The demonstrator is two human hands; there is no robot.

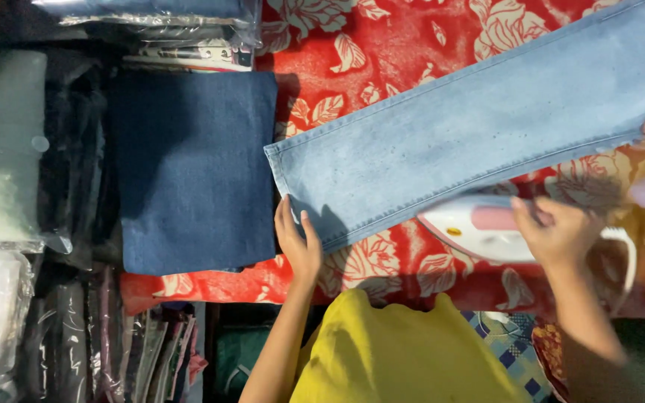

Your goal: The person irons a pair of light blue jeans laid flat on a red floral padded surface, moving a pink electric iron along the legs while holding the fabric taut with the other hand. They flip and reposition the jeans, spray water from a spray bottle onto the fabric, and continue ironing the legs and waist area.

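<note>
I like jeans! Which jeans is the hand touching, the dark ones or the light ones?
The light jeans: the left hand presses their hem. The dark jeans lie folded beside, untouched.

The pale jeans leg is seen as matt, faded denim cloth; the folded dark jeans as rougher denim. The iron is glossy plastic. The floral cover is soft printed cloth.

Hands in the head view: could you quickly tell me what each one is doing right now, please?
Left hand: open, flat on the light blue jeans leg hem.
Right hand: closed on the iron handle.
</note>
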